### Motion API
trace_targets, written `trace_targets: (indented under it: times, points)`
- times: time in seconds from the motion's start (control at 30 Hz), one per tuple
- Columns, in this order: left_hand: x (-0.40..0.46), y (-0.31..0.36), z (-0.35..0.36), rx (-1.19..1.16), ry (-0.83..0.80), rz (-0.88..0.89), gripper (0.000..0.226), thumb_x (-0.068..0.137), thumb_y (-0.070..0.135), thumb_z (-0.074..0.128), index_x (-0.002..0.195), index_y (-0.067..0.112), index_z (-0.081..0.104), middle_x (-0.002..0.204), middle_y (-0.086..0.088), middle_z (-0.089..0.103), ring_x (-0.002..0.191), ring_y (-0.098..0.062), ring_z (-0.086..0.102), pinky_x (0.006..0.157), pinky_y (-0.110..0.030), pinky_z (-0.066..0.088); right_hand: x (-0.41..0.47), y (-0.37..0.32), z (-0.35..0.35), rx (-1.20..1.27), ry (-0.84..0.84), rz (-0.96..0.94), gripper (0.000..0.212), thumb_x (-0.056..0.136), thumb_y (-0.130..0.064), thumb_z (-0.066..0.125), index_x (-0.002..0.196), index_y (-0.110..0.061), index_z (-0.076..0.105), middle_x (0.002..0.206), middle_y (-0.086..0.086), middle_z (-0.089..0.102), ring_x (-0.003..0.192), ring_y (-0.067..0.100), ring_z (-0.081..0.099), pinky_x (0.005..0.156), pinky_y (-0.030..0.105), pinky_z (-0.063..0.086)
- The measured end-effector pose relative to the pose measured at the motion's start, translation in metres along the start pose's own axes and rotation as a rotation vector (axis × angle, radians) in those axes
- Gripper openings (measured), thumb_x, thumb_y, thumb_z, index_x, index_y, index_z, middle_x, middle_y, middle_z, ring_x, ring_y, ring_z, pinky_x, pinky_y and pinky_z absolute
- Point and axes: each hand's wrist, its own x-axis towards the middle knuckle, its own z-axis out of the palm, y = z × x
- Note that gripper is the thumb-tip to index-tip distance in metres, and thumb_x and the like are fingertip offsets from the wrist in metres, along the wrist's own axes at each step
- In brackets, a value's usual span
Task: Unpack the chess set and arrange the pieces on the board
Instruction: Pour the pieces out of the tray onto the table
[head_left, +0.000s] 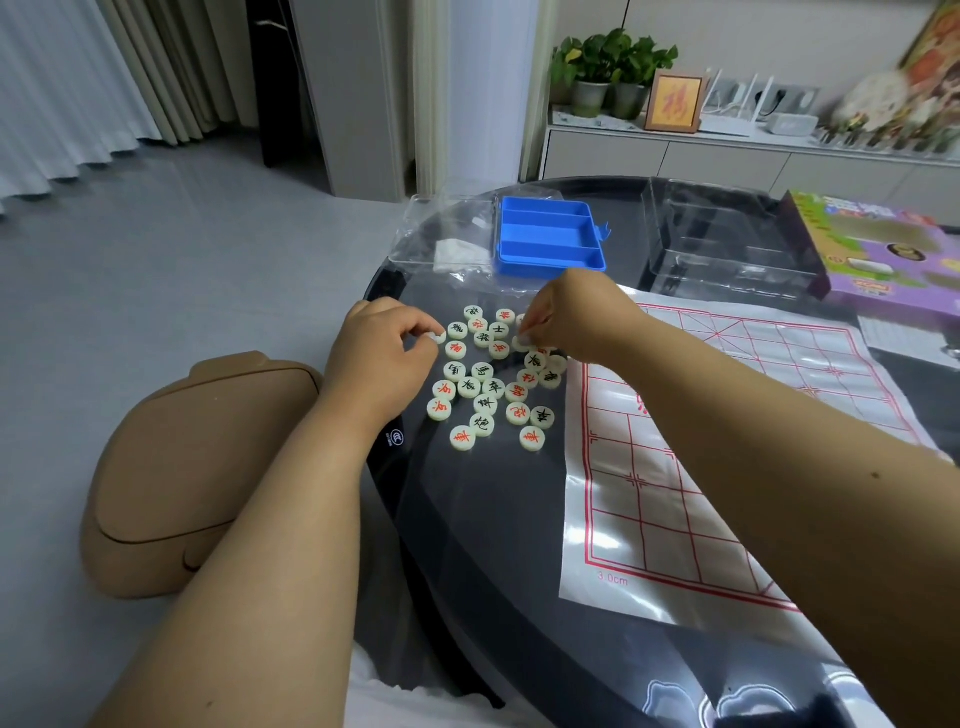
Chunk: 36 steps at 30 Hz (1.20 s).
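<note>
Several round cream chess pieces (485, 387) with red or black characters lie loose on the dark round table (483, 519), left of the white paper board (727, 426) with its red grid. My left hand (387, 345) pinches one piece (438, 336) at the left edge of the pile. My right hand (574, 317) pinches another piece (521, 341) at the pile's upper right. The empty blue piece tray (548, 236) sits just beyond my hands.
A clear plastic lid (441, 234) lies left of the blue tray, a clear plastic insert (727, 244) and a purple game box (888, 249) to its right. A tan stool (197, 467) stands on the floor left of the table.
</note>
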Motion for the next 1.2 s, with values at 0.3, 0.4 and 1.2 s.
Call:
trace_targets:
  times: [0.3,0.4,1.2]
  points:
    - [-0.001,0.001,-0.001,-0.003,-0.004,-0.005,0.015,0.088,0.018,0.059,0.091,0.024,0.072,0.09,0.011,0.056,0.097,-0.01,0.046,0.079,-0.023,0.036,0.006,-0.003,0.006,-0.005,-0.041,0.037,0.023,0.079,-0.032,0.074,0.095,-0.017,0.069,0.093,0.003,0.07,0.084,0.017,0.064,0.074,0.027,0.052]
    - [0.0,0.001,-0.002,-0.001,-0.003,-0.006,0.015,0.088,0.018,0.059,0.09,0.025,0.072,0.09,0.011,0.057,0.097,-0.009,0.046,0.079,-0.022,0.036,0.007,-0.006,0.006,-0.02,-0.034,0.033,0.023,0.082,-0.031,0.072,0.098,-0.015,0.069,0.095,0.004,0.069,0.086,0.019,0.063,0.075,0.029,0.053]
    - [0.0,0.002,0.0,0.002,0.004,-0.022,0.014,0.087,0.018,0.059,0.089,0.023,0.072,0.089,0.008,0.059,0.094,-0.011,0.048,0.078,-0.024,0.038,0.01,0.008,0.004,-0.085,0.054,0.133,0.02,0.084,-0.026,0.067,0.093,-0.009,0.072,0.094,0.009,0.07,0.09,0.025,0.064,0.081,0.037,0.055]
